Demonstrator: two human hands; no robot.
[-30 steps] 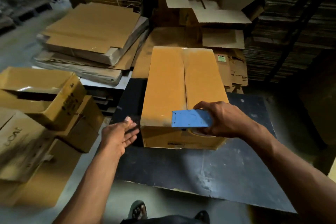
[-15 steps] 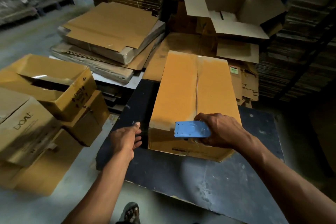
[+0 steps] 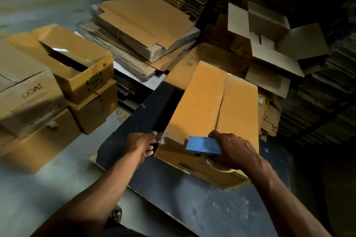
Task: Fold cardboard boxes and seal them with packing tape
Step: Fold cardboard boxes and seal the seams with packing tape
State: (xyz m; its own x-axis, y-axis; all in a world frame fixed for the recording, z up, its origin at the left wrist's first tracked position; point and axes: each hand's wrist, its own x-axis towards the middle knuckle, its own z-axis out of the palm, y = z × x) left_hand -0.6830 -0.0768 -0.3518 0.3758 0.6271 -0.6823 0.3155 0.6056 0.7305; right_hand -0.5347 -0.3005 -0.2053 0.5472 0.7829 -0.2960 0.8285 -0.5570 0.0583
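Long tan cardboard box lies flaps-closed across the dark desk's far edge; blue tape dispenser at its near end.
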